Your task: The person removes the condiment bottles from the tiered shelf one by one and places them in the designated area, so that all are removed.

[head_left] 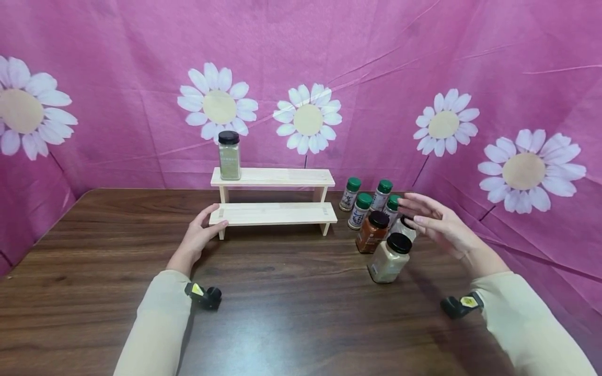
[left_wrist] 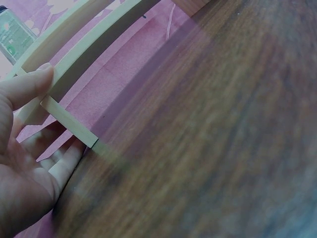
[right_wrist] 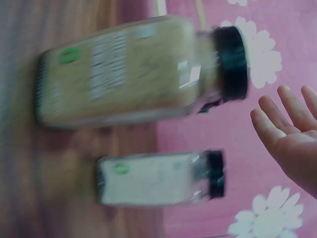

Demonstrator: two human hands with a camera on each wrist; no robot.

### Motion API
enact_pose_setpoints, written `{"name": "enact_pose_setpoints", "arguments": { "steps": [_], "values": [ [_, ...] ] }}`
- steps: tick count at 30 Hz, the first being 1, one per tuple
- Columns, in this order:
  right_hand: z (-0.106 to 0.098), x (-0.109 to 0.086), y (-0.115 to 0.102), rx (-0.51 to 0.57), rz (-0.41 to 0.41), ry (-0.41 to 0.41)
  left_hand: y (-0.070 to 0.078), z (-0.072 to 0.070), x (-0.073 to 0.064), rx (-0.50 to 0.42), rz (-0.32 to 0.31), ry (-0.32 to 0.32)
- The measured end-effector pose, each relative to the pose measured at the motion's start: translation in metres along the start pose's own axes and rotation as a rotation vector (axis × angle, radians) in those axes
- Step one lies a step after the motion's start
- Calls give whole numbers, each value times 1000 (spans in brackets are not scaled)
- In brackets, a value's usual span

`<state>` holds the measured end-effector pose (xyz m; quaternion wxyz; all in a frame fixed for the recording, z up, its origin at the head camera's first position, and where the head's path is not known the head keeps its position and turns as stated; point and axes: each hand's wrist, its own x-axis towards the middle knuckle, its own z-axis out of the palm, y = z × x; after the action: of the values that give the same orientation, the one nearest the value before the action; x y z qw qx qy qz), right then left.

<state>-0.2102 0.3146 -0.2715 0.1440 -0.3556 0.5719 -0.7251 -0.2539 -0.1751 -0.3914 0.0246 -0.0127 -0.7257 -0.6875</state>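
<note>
My left hand [head_left: 196, 239] holds the left end of a two-tier wooden rack [head_left: 273, 213]. In the left wrist view its thumb lies on the lower tier's front edge, while the fingers reach behind the short leg [left_wrist: 70, 121]. A black-capped jar of greenish seasoning [head_left: 229, 163] stands at the left of the upper tier. My right hand [head_left: 444, 227] hovers with fingers spread beside the jars on the right, holding nothing. Nearest it are a black-capped jar with pale contents [right_wrist: 148, 181] and a larger jar of tan powder [right_wrist: 129, 74], both apart from the hand in the right wrist view.
A black-capped jar of reddish-brown spice [head_left: 371, 237] stands behind the tan one. Several green-capped shaker bottles [head_left: 358, 215] cluster behind, right of the rack. A pink flowered cloth [head_left: 367, 62] hangs behind the dark wooden table [head_left: 282, 297].
</note>
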Motion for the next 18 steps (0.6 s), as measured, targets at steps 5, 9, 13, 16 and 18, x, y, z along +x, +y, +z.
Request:
{"name": "enact_pose_setpoints", "arguments": {
  "steps": [5,9,13,16,18],
  "values": [
    [7,21,-13,14,-14,-2,-1,0,0,2,24,0],
    [14,37,-21,-22,9,8,-1,0,0,8,16,3],
    [23,53,-27,-98,31,33,-1,0,1,7,4,4],
    [31,65,-31,-185,61,80,-1,0,1,4,1,6],
    [36,74,-32,-236,91,117,0,1,0,3,2,6]
  ]
}}
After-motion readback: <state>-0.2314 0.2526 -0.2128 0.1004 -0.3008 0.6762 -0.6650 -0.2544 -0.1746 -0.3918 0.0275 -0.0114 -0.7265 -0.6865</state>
